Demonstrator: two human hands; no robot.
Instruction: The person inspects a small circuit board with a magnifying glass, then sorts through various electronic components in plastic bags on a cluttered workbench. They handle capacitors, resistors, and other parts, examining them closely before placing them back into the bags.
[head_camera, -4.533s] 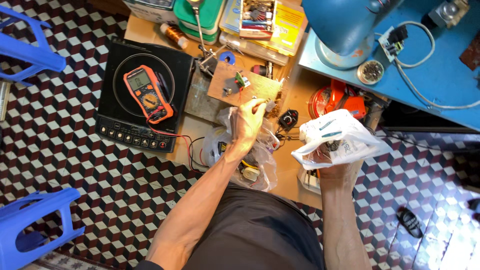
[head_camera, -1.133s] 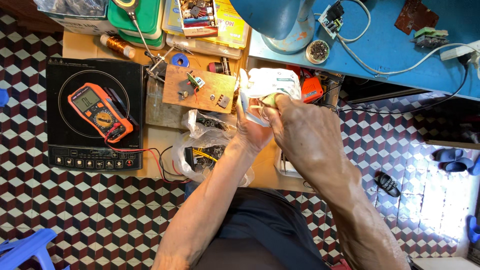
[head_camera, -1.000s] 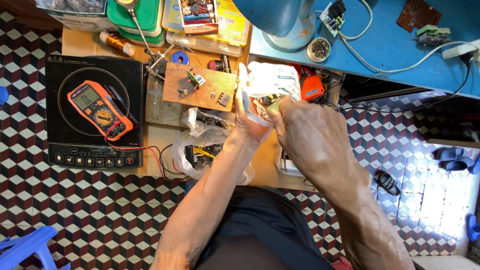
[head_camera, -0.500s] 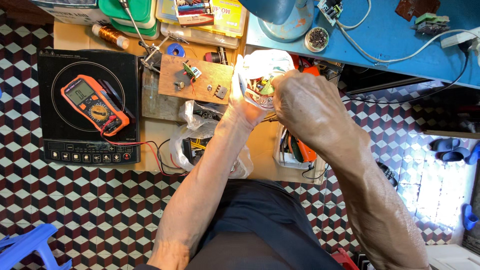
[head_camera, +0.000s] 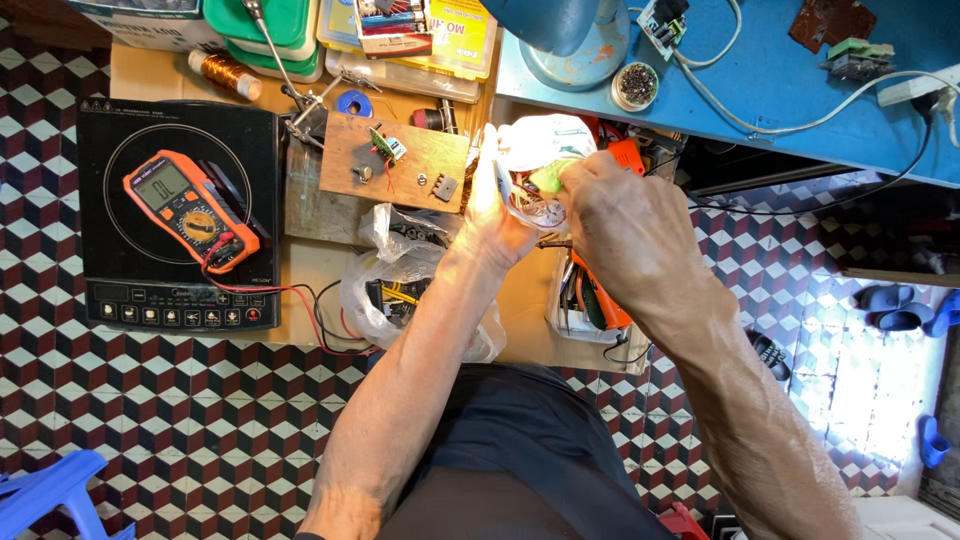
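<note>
Here my left hand (head_camera: 497, 215) grips the near edge of a white plastic bag (head_camera: 540, 150), fingers closed on it, while my right hand (head_camera: 615, 215) pinches its other side. Beyond my left fingertips lies a wooden board (head_camera: 395, 175); farther left, an orange multimeter (head_camera: 190, 210).

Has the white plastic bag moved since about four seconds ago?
Yes. The white plastic bag has shifted left, from right of the wooden board to just beside its right edge, now held between the left hand and right hand.
</note>
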